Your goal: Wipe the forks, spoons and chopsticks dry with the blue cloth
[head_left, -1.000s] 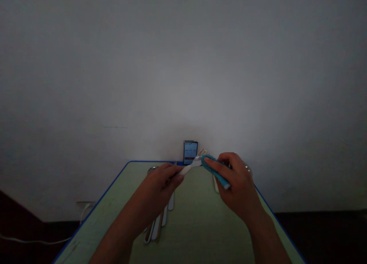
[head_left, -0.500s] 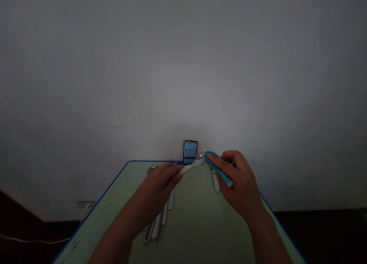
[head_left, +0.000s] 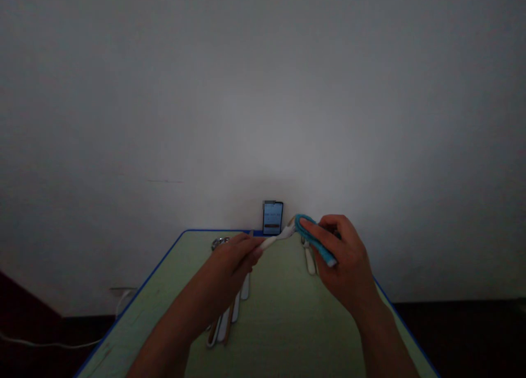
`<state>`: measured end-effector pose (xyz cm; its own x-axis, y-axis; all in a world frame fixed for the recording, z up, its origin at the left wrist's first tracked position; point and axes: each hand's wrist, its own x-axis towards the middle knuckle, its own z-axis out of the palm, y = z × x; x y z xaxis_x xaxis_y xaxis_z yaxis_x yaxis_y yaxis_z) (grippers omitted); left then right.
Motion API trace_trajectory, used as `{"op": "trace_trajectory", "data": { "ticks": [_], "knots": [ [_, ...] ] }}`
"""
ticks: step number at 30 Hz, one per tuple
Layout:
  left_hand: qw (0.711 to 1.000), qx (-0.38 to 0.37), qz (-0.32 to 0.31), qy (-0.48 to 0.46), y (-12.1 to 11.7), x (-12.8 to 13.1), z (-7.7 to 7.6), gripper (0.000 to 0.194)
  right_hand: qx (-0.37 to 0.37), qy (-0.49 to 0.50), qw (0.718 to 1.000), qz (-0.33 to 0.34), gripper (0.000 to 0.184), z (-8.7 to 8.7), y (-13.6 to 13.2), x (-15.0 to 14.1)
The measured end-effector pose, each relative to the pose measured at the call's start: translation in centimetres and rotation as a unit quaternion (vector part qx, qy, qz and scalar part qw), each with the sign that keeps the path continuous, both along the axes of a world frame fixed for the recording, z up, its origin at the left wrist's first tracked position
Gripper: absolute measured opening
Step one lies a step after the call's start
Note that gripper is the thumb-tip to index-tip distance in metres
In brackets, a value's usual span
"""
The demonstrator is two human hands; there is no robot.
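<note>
My left hand (head_left: 232, 260) is closed on the white handle of a fork (head_left: 284, 233), which slants up to the right above the table. A folded blue cloth (head_left: 314, 238) is pinched in my right hand (head_left: 343, 257), its rounded end at the fork's tines and hiding their tips. Under my right hand, a white-handled utensil (head_left: 309, 260) lies on the table, its head partly covered. Below my left forearm lie several utensils with white and brown handles (head_left: 224, 323); shiny metal heads (head_left: 218, 242) show beyond the left hand.
A phone (head_left: 273, 218) with a lit screen leans upright against the wall (head_left: 263, 104) at the table's far edge. The pale green table (head_left: 287, 328) has a blue rim. On the floor at left runs a white cable (head_left: 61, 345).
The cloth and my right hand have shifted slightly right at the fork's tines. My left hand has turned a little, and the fork has moved slightly to the right with it.
</note>
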<state>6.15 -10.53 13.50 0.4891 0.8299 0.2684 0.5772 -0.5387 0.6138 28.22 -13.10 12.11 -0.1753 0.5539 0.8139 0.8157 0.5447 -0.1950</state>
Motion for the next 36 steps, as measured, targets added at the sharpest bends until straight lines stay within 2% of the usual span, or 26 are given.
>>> {"op": "trace_trajectory", "data": {
  "ticks": [9,16,29,36],
  "knots": [
    [0.999,-0.034,-0.005,-0.021,0.0,0.1,-0.8,0.032,0.004,0.016,1.000,-0.004,0.055,-0.1,-0.1,-0.2],
    [0.996,-0.082,0.023,-0.025,0.2,0.5,-0.6,0.033,-0.002,0.022,1.000,0.004,0.055,-0.1,-0.2,-0.2],
    [0.995,-0.089,0.021,-0.045,0.5,1.6,0.3,0.034,-0.005,-0.076,0.996,0.039,0.051,0.7,-0.4,-0.1],
    [0.993,-0.099,0.009,-0.066,0.4,1.7,0.5,0.033,-0.045,-0.094,0.993,0.064,0.053,0.9,-0.4,0.0]
  ]
}}
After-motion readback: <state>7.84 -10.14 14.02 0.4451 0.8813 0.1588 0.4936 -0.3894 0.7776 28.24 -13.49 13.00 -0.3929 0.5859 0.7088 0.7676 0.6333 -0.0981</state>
